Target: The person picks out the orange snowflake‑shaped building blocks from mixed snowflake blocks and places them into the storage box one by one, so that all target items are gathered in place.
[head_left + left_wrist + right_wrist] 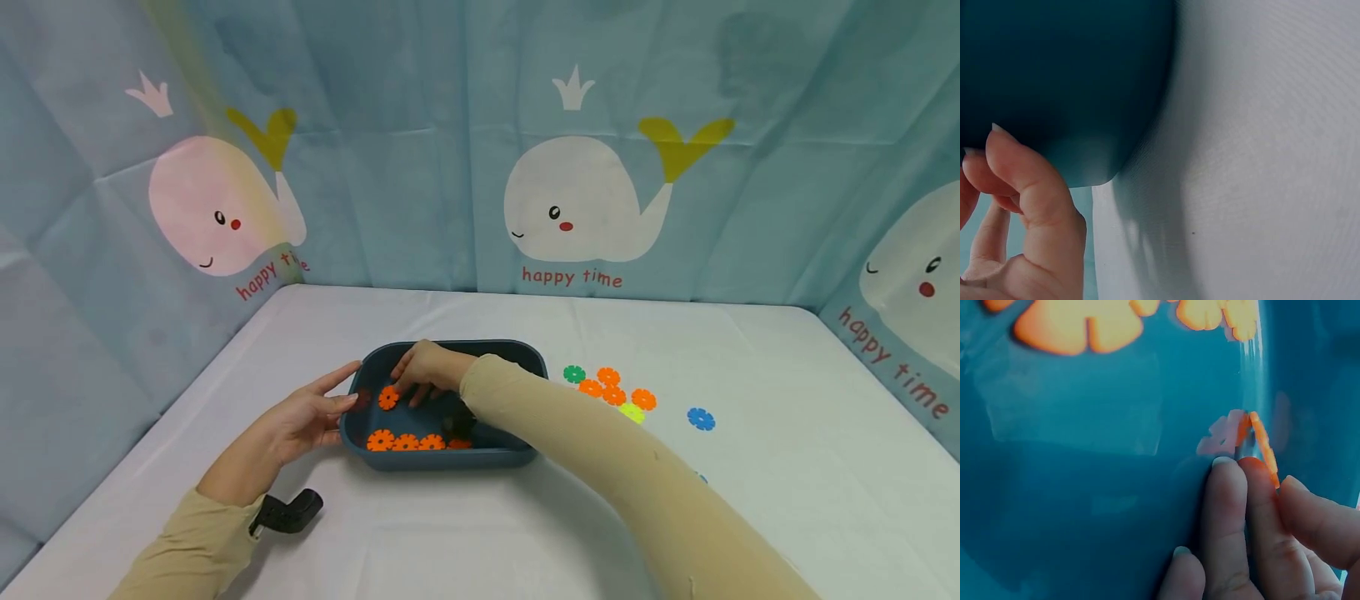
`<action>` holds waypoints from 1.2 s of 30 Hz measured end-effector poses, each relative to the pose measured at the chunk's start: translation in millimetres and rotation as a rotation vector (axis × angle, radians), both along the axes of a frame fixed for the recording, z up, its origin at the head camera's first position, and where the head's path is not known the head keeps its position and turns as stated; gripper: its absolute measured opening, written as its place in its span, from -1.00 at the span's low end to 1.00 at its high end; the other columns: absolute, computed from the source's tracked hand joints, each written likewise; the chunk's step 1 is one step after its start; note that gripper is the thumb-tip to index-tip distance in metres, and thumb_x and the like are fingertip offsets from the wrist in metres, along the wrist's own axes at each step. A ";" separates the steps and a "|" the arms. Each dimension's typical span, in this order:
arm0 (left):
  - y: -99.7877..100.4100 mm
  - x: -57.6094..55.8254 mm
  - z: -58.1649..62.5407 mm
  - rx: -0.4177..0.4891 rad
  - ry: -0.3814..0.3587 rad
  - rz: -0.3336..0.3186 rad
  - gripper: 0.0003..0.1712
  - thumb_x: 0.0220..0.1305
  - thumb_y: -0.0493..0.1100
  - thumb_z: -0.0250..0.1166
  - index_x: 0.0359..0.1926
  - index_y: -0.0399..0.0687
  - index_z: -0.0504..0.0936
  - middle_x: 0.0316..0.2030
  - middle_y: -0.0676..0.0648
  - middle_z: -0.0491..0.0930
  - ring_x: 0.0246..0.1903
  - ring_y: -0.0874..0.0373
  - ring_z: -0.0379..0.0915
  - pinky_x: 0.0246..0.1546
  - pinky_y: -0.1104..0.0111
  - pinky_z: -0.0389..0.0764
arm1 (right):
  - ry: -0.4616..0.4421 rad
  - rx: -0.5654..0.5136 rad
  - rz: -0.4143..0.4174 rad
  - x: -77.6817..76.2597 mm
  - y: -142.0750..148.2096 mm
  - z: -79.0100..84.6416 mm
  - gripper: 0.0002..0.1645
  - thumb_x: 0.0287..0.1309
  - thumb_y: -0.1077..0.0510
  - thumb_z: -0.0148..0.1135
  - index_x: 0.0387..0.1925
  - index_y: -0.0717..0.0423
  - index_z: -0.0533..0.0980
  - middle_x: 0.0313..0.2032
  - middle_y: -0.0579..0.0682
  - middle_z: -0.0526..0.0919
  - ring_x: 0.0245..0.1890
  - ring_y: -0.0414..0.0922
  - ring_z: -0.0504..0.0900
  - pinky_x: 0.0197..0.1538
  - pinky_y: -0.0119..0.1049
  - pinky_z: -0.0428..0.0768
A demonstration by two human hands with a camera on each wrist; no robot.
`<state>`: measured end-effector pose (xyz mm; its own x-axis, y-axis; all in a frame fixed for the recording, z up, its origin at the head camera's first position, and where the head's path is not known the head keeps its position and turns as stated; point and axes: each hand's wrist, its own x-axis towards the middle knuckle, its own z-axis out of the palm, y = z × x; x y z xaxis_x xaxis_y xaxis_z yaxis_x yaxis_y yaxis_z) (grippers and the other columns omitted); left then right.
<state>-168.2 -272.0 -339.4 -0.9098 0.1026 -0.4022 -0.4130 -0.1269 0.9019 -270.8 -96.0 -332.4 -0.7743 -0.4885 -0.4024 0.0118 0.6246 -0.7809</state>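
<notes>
My right hand point(435, 368) reaches down into a dark blue rectangular basin point(450, 459). Its thumb and forefinger pinch an orange notched flower-shaped disc point(1265, 450), seen edge-on in the right wrist view, near the left end of the basin; the wall mirrors it. Along the basin's front inner side several more orange discs point(406, 442) lie in a row. My left hand point(294, 421) is at the basin's left end, its fingertips against the outer wall point(1085, 81) and close to the rim.
On the white table to the right lie loose discs: a green disc point(574, 374), several orange discs point(609, 377), a yellow disc point(632, 413) and a blue disc point(701, 419). A blue whale-print curtain point(420, 167) closes the back and sides. A black wrist device point(288, 511) juts from my left sleeve.
</notes>
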 end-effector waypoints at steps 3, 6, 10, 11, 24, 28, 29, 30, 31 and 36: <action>0.7 0.2 0.5 0.003 0.003 0.001 -0.16 0.42 -0.28 0.13 0.55 0.09 -0.11 -0.07 -0.06 0.43 -0.27 0.13 0.43 -0.28 0.33 0.64 | -0.017 -0.001 -0.001 -0.9 2.5 1.1 -0.71 0.18 0.26 0.33 -0.03 0.14 0.65 -0.33 0.02 0.74 -0.35 -0.01 0.73 -0.25 -0.14 0.56; 1.6 0.4 0.8 0.007 0.006 0.001 -0.16 0.42 -0.28 0.13 0.55 0.08 -0.11 -0.06 -0.07 0.42 -0.28 0.14 0.43 -0.29 0.34 0.64 | -0.024 -0.004 -0.005 -2.3 5.2 1.3 -0.66 0.18 0.27 0.33 0.02 0.13 0.63 -0.30 0.03 0.74 -0.35 -0.01 0.73 -0.21 -0.12 0.58; 2.4 0.8 0.6 0.013 0.005 0.003 -0.15 0.40 -0.28 0.15 0.55 0.09 -0.10 -0.05 -0.08 0.41 -0.28 0.14 0.42 -0.28 0.34 0.64 | -0.028 -0.007 -0.006 -3.4 10.0 3.5 -0.61 0.14 0.29 0.35 0.05 0.13 0.62 -0.27 0.04 0.73 -0.36 -0.01 0.73 -0.16 -0.09 0.59; 2.5 0.9 0.6 0.015 0.004 0.002 -0.14 0.40 -0.28 0.15 0.55 0.10 -0.10 -0.06 -0.08 0.41 -0.28 0.13 0.42 -0.28 0.34 0.64 | -0.029 -0.006 -0.004 -3.4 11.6 5.0 -0.60 0.13 0.30 0.36 0.05 0.12 0.62 -0.27 0.03 0.73 -0.36 -0.02 0.73 -0.16 -0.09 0.60; 3.3 0.4 0.2 0.026 -0.002 0.010 -0.13 0.39 -0.31 0.15 0.55 0.09 -0.11 -0.07 -0.05 0.44 -0.28 0.13 0.46 -0.28 0.32 0.65 | -0.056 -0.066 0.061 -6.4 54.1 54.0 -0.59 0.24 0.25 0.27 0.13 0.13 0.57 -0.31 -0.01 0.74 -0.37 -0.04 0.71 -0.07 -0.04 0.59; 3.0 0.2 0.6 0.028 -0.002 0.019 -0.12 0.38 -0.32 0.16 0.55 0.09 -0.11 -0.12 -0.04 0.48 -0.29 0.13 0.47 -0.29 0.32 0.66 | -0.020 -0.053 0.075 -4.8 75.3 68.3 -0.58 0.25 0.20 0.27 0.15 0.11 0.55 -0.28 -0.02 0.74 -0.33 -0.05 0.71 -0.10 -0.10 0.60; 2.7 0.1 0.7 0.025 -0.001 0.018 -0.12 0.38 -0.32 0.16 0.55 0.09 -0.11 -0.12 -0.04 0.48 -0.29 0.13 0.46 -0.29 0.33 0.65 | -0.011 -0.051 0.078 -4.1 81.3 70.6 -0.57 0.25 0.19 0.27 0.15 0.11 0.55 -0.27 -0.02 0.73 -0.33 -0.05 0.71 -0.11 -0.10 0.60; 2.5 0.2 1.0 0.023 -0.001 0.017 -0.12 0.39 -0.32 0.16 0.55 0.09 -0.11 -0.13 -0.04 0.48 -0.30 0.14 0.46 -0.30 0.33 0.65 | -0.002 -0.051 0.078 -3.1 87.4 72.7 -0.57 0.25 0.18 0.27 0.15 0.10 0.55 -0.27 -0.02 0.73 -0.32 -0.05 0.71 -0.11 -0.10 0.59; 2.2 0.3 1.2 0.019 0.000 0.015 -0.12 0.39 -0.32 0.15 0.55 0.09 -0.12 -0.13 -0.04 0.47 -0.31 0.14 0.44 -0.30 0.34 0.65 | 0.009 -0.049 0.078 -2.3 93.7 74.2 -0.57 0.25 0.17 0.27 0.15 0.10 0.55 -0.27 -0.02 0.73 -0.32 -0.05 0.71 -0.11 -0.11 0.59; 1.5 1.4 1.9 0.006 0.001 0.002 -0.13 0.40 -0.31 0.13 0.55 0.09 -0.13 -0.11 -0.04 0.46 -0.32 0.14 0.39 -0.32 0.37 0.63 | 0.074 -0.044 0.050 4.9 126.2 80.6 -0.57 0.23 0.13 0.29 0.13 0.11 0.57 -0.28 0.00 0.73 -0.34 -0.05 0.70 -0.10 -0.09 0.59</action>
